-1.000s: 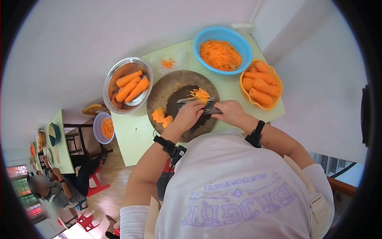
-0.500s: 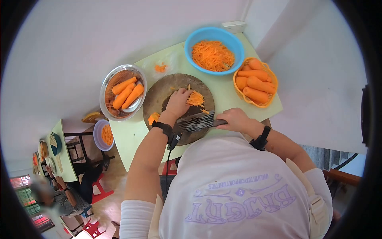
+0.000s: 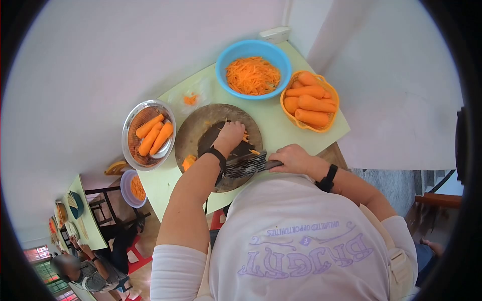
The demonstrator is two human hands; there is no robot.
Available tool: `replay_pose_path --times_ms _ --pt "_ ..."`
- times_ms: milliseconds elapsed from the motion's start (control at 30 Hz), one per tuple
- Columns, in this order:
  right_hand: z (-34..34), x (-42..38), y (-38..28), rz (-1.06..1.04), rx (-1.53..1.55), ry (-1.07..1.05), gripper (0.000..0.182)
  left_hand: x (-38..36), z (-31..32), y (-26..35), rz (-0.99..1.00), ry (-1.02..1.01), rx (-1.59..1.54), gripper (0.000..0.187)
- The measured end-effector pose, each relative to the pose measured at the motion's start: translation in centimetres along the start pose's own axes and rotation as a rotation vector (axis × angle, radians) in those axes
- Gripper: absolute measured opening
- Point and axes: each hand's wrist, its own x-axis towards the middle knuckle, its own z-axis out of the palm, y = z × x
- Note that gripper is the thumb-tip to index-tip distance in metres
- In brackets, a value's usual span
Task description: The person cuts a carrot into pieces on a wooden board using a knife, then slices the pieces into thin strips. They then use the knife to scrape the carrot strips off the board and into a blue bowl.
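Chopping board [image 3: 191, 134]; carrot strips [image 3: 246, 137], two o'clock on it; left hand [image 3: 232, 134] over them, fingers curled, hold we cannot tell; right hand [image 3: 293, 159] clenched round knife handle [image 3: 273, 164], four o'clock; we judge a left-hand nick possible, blade [image 3: 245, 166] lying near; loose gathering could scatter strips

Bright, diffuse light; wall [image 3: 100, 60] pale, softly shaded toward upper right. Window [image 3: 46, 273] bright at lower left, lower right dim. Knife [image 3: 246, 166] carries pale streaks — glare or surface pattern, cannot tell. Steel bowl [image 3: 125, 135] shows highlights. Wide-angle bowing; black rounded border. Seated person's head [image 3: 65, 266] blurred — worktop [image 3: 155, 184] sharp.
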Motion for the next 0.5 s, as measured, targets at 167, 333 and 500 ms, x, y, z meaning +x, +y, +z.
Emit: replay_pose_path --times_ms 167,333,500 --pt "0.3 -0.9 0.2 0.028 0.023 0.018 0.027 0.3 0.6 -0.8 -0.036 -0.026 -0.066 0.014" --pt "0.8 -1.5 0.8 0.024 0.024 0.047 0.028 -0.2 -0.7 -3.6 -0.177 -0.272 -0.54 0.023" --pt "0.4 -1.9 1.2 0.037 0.043 0.059 0.029 0.5 -8.3 -6.3 -0.201 -0.359 -0.756 0.033"
